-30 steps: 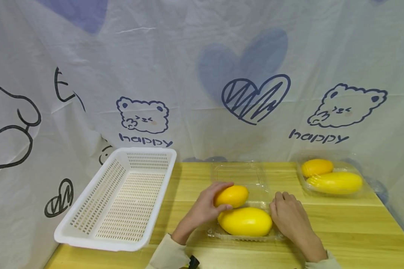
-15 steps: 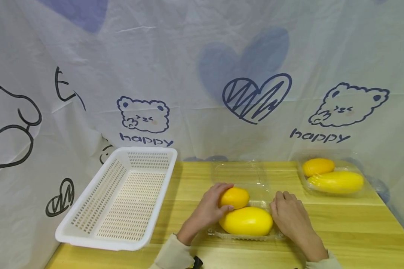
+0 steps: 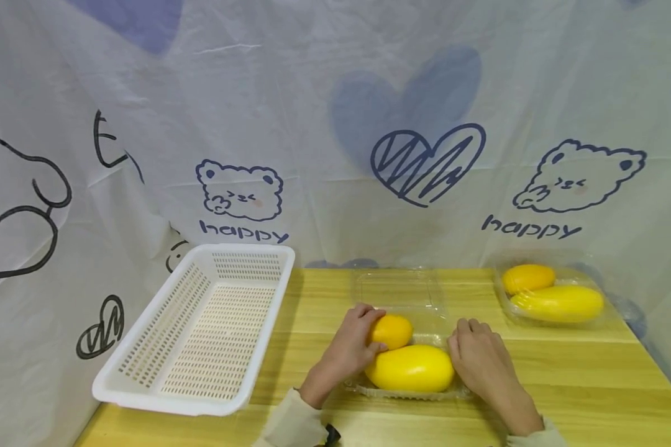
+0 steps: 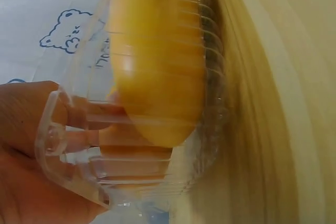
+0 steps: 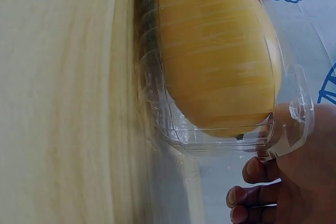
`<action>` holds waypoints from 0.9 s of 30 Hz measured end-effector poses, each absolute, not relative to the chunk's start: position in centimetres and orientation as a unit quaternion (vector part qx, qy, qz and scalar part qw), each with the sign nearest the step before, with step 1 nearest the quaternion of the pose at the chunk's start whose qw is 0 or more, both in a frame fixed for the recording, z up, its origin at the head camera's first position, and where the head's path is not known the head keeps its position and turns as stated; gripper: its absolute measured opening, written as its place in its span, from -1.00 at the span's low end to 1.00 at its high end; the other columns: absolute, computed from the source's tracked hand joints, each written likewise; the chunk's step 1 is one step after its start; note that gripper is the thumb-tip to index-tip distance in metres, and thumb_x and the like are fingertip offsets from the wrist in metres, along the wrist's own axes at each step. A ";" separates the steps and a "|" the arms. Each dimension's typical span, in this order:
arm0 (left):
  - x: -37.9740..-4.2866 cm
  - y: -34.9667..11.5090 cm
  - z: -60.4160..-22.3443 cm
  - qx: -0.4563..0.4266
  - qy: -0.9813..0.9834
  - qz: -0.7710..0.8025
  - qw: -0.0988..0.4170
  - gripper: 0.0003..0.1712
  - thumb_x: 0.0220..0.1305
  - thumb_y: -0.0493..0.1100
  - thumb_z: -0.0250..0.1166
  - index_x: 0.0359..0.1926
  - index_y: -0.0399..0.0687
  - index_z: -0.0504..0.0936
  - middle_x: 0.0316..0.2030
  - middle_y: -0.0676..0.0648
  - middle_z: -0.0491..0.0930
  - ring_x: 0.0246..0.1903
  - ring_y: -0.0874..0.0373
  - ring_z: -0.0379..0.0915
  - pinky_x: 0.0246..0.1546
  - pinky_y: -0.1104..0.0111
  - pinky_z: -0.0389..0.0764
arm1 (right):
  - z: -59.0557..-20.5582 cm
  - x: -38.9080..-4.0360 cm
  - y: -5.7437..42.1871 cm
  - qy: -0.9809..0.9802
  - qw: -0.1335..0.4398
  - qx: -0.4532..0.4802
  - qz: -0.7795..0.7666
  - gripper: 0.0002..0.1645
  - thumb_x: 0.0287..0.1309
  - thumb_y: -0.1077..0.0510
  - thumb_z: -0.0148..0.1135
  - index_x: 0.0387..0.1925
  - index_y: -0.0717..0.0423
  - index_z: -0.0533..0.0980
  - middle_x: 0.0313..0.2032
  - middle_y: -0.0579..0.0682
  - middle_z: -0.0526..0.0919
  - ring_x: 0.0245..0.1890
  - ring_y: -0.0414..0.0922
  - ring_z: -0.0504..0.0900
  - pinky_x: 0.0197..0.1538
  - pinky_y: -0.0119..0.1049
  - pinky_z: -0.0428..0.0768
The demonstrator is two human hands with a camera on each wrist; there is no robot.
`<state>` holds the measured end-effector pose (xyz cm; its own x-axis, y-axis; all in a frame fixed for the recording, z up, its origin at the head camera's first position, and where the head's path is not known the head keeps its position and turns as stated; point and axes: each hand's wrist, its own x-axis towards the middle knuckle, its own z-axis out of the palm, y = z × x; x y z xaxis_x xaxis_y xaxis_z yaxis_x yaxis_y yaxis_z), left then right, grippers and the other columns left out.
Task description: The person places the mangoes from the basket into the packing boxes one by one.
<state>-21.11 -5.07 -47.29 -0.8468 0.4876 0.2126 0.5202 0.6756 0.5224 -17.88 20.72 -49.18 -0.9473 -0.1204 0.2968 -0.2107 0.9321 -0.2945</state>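
Note:
A clear plastic clamshell box (image 3: 394, 393) stands in front of me, lid laid back. Along its near side lies a large yellow oval fruit (image 3: 410, 369). Behind that fruit is a smaller orange-yellow oval fruit (image 3: 392, 331); my left hand (image 3: 351, 341) grips it from the left, thumb on the near side and fingers behind. My right hand (image 3: 481, 354) rests at the box's right edge, its fingers loosely bent. In the right wrist view, the fingertips (image 5: 253, 170) show beyond the box wall, holding no fruit. The left wrist view shows the left hand's fingers (image 4: 84, 139) through the clear wall.
To the left stands a white perforated plastic basket (image 3: 218, 347) with nothing in it. At the back right, another clear box (image 3: 553, 326) holds an orange-yellow fruit (image 3: 528, 279) and a long yellow fruit (image 3: 561, 303). A printed cloth (image 3: 324, 155) hangs behind the wooden table (image 3: 581, 366).
My left hand has moved slightly right and down with the smaller orange-yellow fruit, which now shows less of its length. My right hand has stayed at the box edge.

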 end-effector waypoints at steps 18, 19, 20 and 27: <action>-20.9 -4.9 -47.2 -0.277 -0.927 -0.251 0.032 -0.43 0.29 -0.18 0.47 0.25 -0.33 0.57 0.06 -0.15 0.42 0.00 0.02 0.33 0.04 0.30 0.52 | -49.2 -18.0 20.9 -0.973 0.137 0.087 0.166 -0.76 0.40 0.21 0.03 -0.44 0.16 0.41 -0.46 0.07 0.45 -0.41 0.06 0.47 -0.32 0.02 0.47; -21.0 -4.9 -47.0 -0.275 -0.927 -0.255 0.025 -0.43 0.30 -0.19 0.47 0.26 -0.33 0.57 0.06 -0.15 0.42 -0.01 0.02 0.33 0.04 0.30 0.52 | -49.2 -18.0 20.9 -0.973 0.136 0.087 0.166 -0.76 0.40 0.21 0.03 -0.44 0.16 0.41 -0.46 0.07 0.45 -0.41 0.06 0.46 -0.32 0.02 0.47; -21.0 -5.0 -46.9 -0.272 -0.925 -0.264 0.019 -0.43 0.30 -0.19 0.46 0.26 -0.32 0.56 0.07 -0.15 0.43 0.00 0.02 0.33 0.05 0.30 0.52 | -49.2 -18.0 20.9 -0.973 0.134 0.086 0.167 -0.76 0.41 0.21 0.03 -0.44 0.16 0.41 -0.46 0.06 0.45 -0.42 0.05 0.46 -0.32 0.01 0.47; -22.5 -6.6 -46.5 -0.255 -0.892 -0.366 0.073 -0.62 0.35 -0.33 0.37 0.16 -0.29 0.64 0.00 -0.20 0.58 -0.03 -0.09 0.55 -0.02 0.12 0.64 | -49.2 -17.9 20.8 -0.974 0.128 0.086 0.168 -0.76 0.42 0.21 0.02 -0.44 0.15 0.41 -0.46 0.05 0.44 -0.43 0.03 0.44 -0.34 -0.04 0.44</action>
<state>-22.52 -6.58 -46.46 -0.8587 0.4020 0.3177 0.5093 0.6017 0.6152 -17.92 20.78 -49.22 -0.9525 -0.1242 0.2780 -0.2103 0.9286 -0.3057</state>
